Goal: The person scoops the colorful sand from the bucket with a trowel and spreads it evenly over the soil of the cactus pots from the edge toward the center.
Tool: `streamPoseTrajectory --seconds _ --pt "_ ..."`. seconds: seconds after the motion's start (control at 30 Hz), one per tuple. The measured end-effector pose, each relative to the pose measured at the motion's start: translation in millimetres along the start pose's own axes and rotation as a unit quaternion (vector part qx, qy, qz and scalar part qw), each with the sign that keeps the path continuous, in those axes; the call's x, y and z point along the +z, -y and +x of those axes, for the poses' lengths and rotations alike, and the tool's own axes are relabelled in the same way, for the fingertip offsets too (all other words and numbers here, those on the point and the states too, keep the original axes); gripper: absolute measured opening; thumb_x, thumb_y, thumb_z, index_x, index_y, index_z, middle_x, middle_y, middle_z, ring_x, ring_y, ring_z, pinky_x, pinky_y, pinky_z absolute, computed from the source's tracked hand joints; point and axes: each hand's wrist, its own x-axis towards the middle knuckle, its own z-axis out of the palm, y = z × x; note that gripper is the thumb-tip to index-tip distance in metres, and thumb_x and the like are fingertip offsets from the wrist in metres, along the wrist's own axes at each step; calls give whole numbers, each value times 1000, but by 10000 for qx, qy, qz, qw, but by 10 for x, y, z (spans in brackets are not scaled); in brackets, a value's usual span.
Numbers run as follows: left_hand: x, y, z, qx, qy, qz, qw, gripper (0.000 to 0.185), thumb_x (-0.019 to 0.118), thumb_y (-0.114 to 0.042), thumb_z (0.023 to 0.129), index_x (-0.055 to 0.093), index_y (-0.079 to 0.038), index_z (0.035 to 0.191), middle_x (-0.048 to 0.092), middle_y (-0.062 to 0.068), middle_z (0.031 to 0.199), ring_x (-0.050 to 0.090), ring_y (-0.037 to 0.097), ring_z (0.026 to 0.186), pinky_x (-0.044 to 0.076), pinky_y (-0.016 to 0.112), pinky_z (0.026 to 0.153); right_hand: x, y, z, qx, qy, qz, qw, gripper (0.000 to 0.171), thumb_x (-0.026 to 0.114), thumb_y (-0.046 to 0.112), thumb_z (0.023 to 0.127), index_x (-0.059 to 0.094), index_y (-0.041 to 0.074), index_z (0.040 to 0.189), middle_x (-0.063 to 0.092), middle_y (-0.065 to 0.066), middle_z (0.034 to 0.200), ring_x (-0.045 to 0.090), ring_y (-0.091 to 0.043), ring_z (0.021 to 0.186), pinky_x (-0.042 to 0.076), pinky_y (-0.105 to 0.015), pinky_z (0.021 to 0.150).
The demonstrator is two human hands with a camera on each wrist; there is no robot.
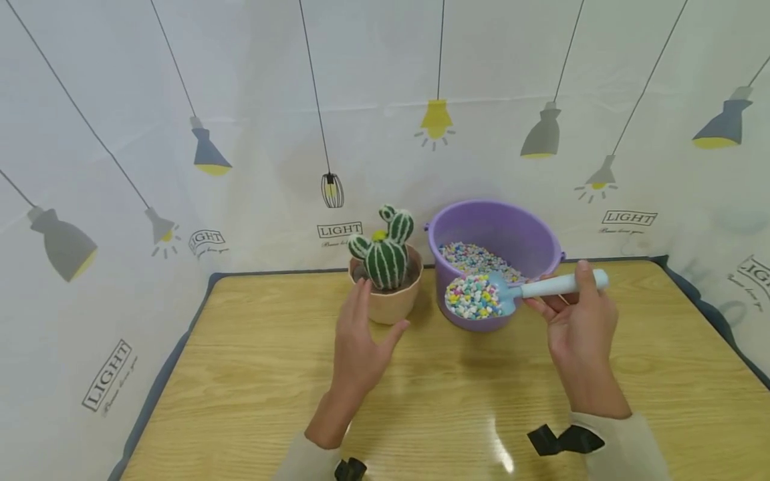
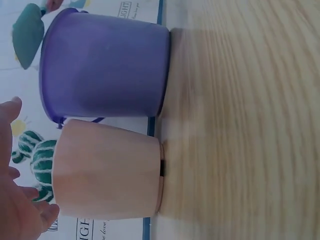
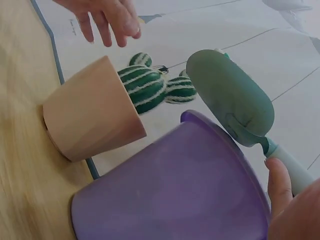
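Right hand (image 1: 580, 327) pinching heaped scoop (image 1: 517, 290) over purple bucket (image 1: 529, 234); left hand (image 1: 361, 341), fingers relaxed, nearing cactus pot (image 1: 391, 304). Risking pebbles (image 1: 472, 297) spilling onto counter (image 1: 457, 394) through tilting.

text: "LIGHT" | on: backdrop cloth (image 1: 385, 80) | printed repeatedly in boxed labels beside lamp drawings | smaller script beneath: unreadable

The wooden table (image 1: 252, 374) carries a beige pot (image 1: 391, 304) and, just beside it, a purple bucket (image 1: 511, 234).
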Motion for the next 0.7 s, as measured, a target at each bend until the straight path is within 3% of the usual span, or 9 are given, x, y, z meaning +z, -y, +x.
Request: streamPoseTrajectory --seconds 0.23,0.47,0.57,0.7 --pt "67 143 76 -343 120 175 9992 97 81 -38 78 29 7 148 32 28 151 35 40 139 37 56 108 -13 -65 -109 65 167 -59 9998 27 67 23 93 50 3 102 66 -19 72 72 -34 67 58 -47 61" --pt "144 315 243 -880 123 -178 9959 114 87 -41 69 18 -7 153 34 19 150 40 33 135 39 49 108 -17 -158 -186 85 185 -95 9997 28 65 25 93 50 4 105 66 -17 73 72 -34 71 58 -46 61" --pt "194 392 278 -1176 272 -77 9927 121 88 -46 66 14 -5 154 31 19 152 37 33 137 37 48 110 -26 -203 -219 118 204 -117 9997 28 64 25 94 50 2 102 68 -18 72 72 -35 73 58 -45 61" --pt "289 493 318 -1313 410 -52 9905 127 88 -48 64 9 -9 155 30 17 153 35 30 139 35 46 112 -47 -257 -274 164 141 -100 9997 26 63 25 95 51 3 100 69 -17 73 72 -36 75 58 -46 62"
